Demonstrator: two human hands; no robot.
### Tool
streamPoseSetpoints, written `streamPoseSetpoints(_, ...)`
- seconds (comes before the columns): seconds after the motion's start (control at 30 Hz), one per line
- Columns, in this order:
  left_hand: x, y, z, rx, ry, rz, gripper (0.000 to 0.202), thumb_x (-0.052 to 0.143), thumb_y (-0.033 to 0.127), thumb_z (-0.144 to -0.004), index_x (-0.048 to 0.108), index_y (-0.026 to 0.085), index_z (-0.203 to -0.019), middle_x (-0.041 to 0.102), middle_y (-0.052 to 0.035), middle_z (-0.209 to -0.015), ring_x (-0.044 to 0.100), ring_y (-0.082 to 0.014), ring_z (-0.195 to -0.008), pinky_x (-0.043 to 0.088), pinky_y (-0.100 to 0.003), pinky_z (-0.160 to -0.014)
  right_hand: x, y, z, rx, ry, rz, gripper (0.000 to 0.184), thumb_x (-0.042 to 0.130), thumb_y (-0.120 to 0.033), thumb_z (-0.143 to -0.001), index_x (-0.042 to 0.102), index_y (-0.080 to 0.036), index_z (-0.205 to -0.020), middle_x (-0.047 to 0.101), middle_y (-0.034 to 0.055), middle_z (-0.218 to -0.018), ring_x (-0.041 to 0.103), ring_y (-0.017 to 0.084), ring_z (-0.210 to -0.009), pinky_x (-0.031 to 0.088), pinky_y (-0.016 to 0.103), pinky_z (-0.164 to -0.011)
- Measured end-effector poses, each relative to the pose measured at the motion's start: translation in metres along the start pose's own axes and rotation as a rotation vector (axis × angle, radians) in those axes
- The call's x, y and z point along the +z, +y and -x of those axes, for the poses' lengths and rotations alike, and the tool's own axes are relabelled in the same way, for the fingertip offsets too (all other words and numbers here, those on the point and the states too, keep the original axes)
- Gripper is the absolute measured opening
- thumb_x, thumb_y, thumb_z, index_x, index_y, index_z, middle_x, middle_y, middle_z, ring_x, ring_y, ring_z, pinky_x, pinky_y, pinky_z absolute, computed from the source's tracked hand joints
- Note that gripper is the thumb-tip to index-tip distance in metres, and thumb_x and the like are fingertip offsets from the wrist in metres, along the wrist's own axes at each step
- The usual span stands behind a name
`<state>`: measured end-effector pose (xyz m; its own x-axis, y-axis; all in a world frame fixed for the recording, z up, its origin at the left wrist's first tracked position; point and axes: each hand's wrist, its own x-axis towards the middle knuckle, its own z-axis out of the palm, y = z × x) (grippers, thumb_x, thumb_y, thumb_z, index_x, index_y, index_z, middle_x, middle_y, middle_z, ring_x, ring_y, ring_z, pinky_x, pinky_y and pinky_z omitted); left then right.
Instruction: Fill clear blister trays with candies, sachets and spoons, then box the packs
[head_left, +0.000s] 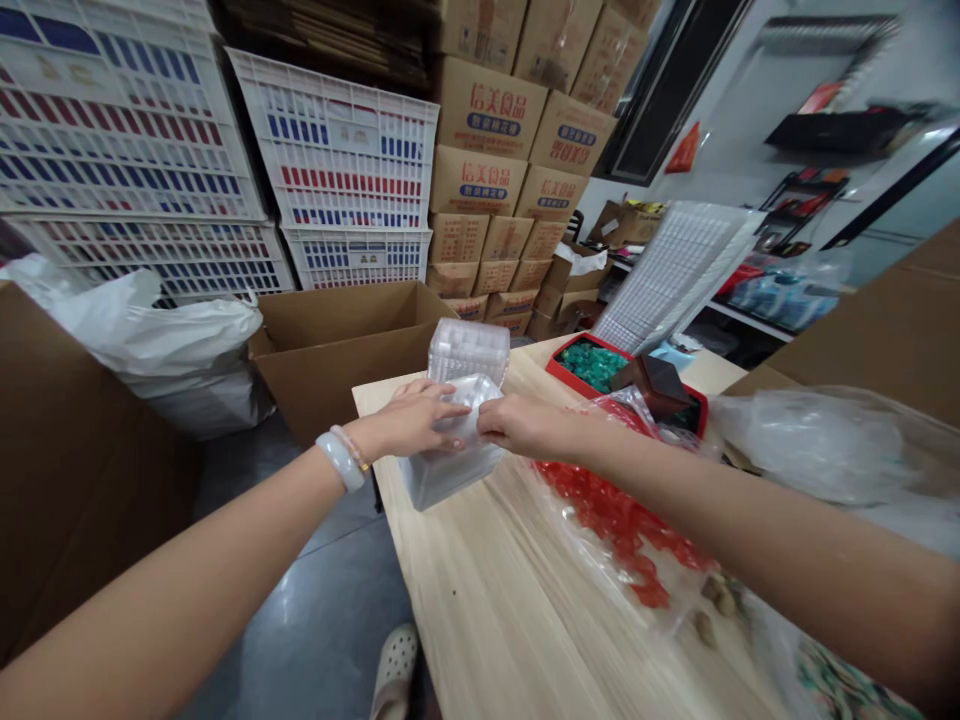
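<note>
A transparent plastic tray lies near the left edge of the wooden table, tilted towards me. My left hand, with a pale bangle at its wrist, rests on the tray with fingers stretched out and apart. Over the tray's right side, my right hand is closed, its fingertips curled in at the plastic; whatever they pinch is hidden. Just behind stands a stack of nested transparent trays. Under my right forearm lies a transparent bag of red wrapped pieces.
A red box of green wrapped pieces sits at the table's far side, with a dark brown box on it. An open carton stands left of the table. Behind are white crates and stacked cartons.
</note>
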<state>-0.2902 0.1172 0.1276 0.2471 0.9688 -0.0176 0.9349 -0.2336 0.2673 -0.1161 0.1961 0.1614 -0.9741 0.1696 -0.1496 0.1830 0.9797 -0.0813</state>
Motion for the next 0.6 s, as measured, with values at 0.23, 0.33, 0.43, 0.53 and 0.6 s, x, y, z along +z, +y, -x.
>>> streamPoseSetpoints(0.23,0.006,0.007,-0.001,-0.03,0.034,-0.005,0.057,0.047,0.058,-0.065,0.044,0.033,-0.117,0.033,-0.0018,-0.131,0.023,-0.0289,-0.119,0.019,-0.043,-0.096,0.008,-0.017,-0.011,-0.027,-0.088,0.236,0.02,0.042,-0.008,-0.074,0.062,-0.012,-0.076,0.062,0.0087,-0.078,0.054,0.014,-0.064,0.034,0.023,-0.053)
streamPoseSetpoints(0.33,0.0,0.01,0.004,-0.041,0.087,0.086,0.063,0.054,0.053,-0.061,0.043,0.029,-0.118,0.034,-0.0039,-0.131,0.024,-0.0291,-0.12,0.019,-0.043,-0.098,0.003,-0.028,-0.015,-0.059,-0.143,0.329,0.023,0.04,-0.005,-0.075,0.06,-0.011,-0.083,0.061,0.0093,-0.08,0.056,0.016,-0.067,0.036,0.024,-0.054)
streamPoseSetpoints(0.43,-0.019,0.011,0.015,-0.065,0.193,0.371,0.069,0.046,0.051,-0.069,0.025,0.023,-0.129,0.029,-0.0051,-0.135,0.027,-0.0239,-0.121,0.024,-0.037,-0.098,-0.02,-0.033,0.011,0.048,-0.054,0.352,0.022,0.039,-0.006,-0.075,0.057,-0.013,-0.086,0.059,0.0087,-0.084,0.056,0.017,-0.067,0.036,0.025,-0.052)
streamPoseSetpoints(0.53,-0.032,0.011,0.02,-0.103,0.367,0.499,0.066,0.032,0.052,-0.077,0.014,0.02,-0.132,0.024,-0.0064,-0.137,0.026,-0.0209,-0.122,0.025,-0.035,-0.097,-0.03,-0.05,0.075,0.336,0.226,0.276,0.018,0.037,-0.016,-0.079,0.054,-0.015,-0.085,0.056,0.0118,-0.092,0.055,0.019,-0.072,0.037,0.028,-0.053)
streamPoseSetpoints(0.6,-0.028,0.012,0.016,-0.083,0.295,0.362,0.07,0.037,0.059,-0.072,0.025,0.021,-0.129,0.025,-0.0071,-0.137,0.021,-0.0248,-0.124,0.019,-0.04,-0.099,-0.008,-0.076,0.125,0.439,0.225,0.082,0.017,0.036,-0.02,-0.079,0.053,-0.02,-0.08,0.056,0.0101,-0.086,0.054,0.017,-0.064,0.037,0.027,-0.051)
